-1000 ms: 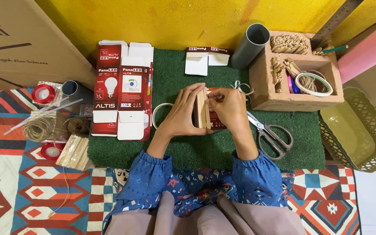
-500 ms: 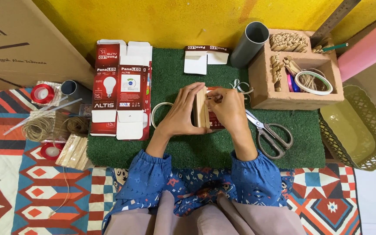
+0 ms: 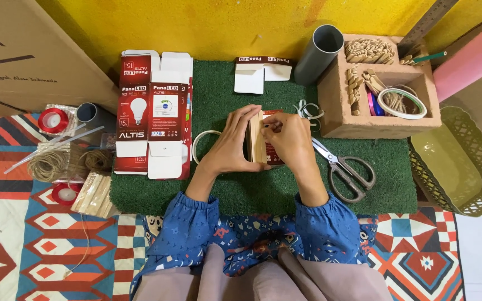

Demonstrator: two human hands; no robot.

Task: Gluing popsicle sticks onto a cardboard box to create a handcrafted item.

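My left hand (image 3: 232,146) and my right hand (image 3: 289,142) meet over the green turf mat (image 3: 263,189). Together they grip a small red cardboard piece with flat wooden sticks (image 3: 259,144) standing on edge against it. The left hand clasps it from the left, the right hand's fingers pinch its top right. A ring of clear tape (image 3: 201,142) lies just left of my left wrist. Grey-handled scissors (image 3: 346,168) lie just right of my right hand.
A flattened red and white bulb carton (image 3: 153,114) lies left on the mat. At right stand a tan compartment box (image 3: 383,89), a grey tube (image 3: 319,53) and an olive basket (image 3: 456,161). Twine, red tape rolls and wooden sticks (image 3: 93,194) lie at left.
Almost nothing moved; both hands stay clasped on the stick and card piece, with only a slight shift of the right fingers.
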